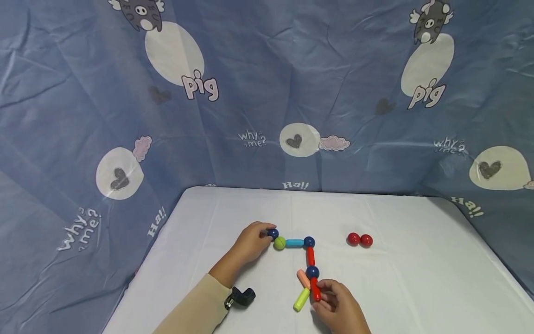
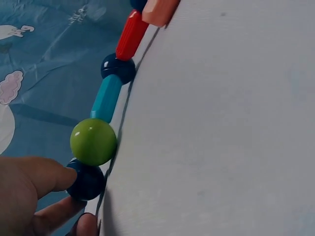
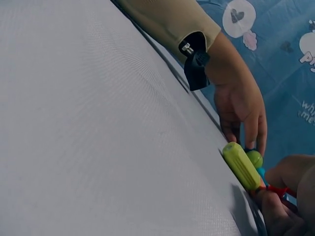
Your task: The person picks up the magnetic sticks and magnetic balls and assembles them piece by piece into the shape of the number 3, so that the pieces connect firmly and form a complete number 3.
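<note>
My left hand [image 1: 252,242] pinches a dark blue ball [image 2: 86,183] between thumb and fingers, and that ball touches a green ball [image 1: 280,243]. From the green ball a light blue stick [image 1: 295,243] runs to a second dark blue ball [image 1: 309,241]. A red stick [image 1: 310,256] leads down to a third dark blue ball [image 1: 312,272]. My right hand [image 1: 339,306] pinches another red stick [image 1: 315,290] joined below that ball. Beside it lie an orange stick [image 1: 303,279] and a yellow-green stick [image 1: 301,299], their ends close together.
Two red balls [image 1: 359,239] sit side by side to the right on the white table [image 1: 417,269]. A blue patterned cloth [image 1: 258,83] hangs behind the table's back edge. A black strap mount [image 1: 242,297] is on the left wrist.
</note>
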The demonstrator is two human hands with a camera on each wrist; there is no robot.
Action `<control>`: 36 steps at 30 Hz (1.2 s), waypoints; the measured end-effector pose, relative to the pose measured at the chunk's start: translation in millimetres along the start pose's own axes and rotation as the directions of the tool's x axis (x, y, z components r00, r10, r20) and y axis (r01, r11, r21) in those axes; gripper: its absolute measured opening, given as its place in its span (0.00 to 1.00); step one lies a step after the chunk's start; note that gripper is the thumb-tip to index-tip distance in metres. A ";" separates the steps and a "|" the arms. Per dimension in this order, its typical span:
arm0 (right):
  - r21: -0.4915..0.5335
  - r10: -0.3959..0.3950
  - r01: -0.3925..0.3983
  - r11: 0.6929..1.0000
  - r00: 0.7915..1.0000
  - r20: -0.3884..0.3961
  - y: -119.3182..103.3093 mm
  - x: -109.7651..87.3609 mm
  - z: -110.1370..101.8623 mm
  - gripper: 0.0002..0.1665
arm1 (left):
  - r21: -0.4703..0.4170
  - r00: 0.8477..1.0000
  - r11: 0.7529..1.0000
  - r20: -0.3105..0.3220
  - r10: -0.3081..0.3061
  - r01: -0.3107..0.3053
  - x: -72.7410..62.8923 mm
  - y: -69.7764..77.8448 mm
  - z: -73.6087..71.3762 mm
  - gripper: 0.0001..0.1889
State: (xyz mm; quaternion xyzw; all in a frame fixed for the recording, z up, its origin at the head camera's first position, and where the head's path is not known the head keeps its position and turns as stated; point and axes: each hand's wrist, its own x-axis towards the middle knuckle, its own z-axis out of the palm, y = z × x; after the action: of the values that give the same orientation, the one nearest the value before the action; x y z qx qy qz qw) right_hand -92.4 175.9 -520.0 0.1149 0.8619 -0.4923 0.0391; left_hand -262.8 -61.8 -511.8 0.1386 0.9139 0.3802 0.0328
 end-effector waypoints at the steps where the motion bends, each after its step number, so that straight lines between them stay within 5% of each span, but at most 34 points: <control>1: -0.005 -0.005 0.005 1.000 1.000 0.002 0.2 0.0 0.3 0.28 | -0.002 1.000 1.000 -0.005 -0.001 0.001 -0.5 -0.2 0.8 0.17; 17: -0.029 -0.032 0.034 0.999 0.998 0.047 -0.3 1.6 -4.3 0.28 | -0.018 0.999 0.999 -0.031 -0.029 0.028 -9.9 -4.8 -2.0 0.14; 26: -0.059 -0.023 0.027 0.998 0.997 0.070 -0.3 1.9 -6.6 0.28 | -0.060 0.998 0.996 0.000 -0.066 0.066 -36.9 -10.4 -7.2 0.13; 36: -0.036 -0.014 0.019 0.999 0.989 0.148 1.9 6.9 -12.2 0.28 | -0.123 0.992 0.991 0.120 -0.042 0.057 -76.3 6.8 -2.9 0.15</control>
State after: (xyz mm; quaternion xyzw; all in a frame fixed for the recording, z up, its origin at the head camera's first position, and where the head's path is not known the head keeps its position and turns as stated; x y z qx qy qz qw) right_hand -98.1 188.4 -516.6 0.0703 0.8666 -0.4835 0.1009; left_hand -188.5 -80.5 -508.4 0.1354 0.8878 0.4274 0.1044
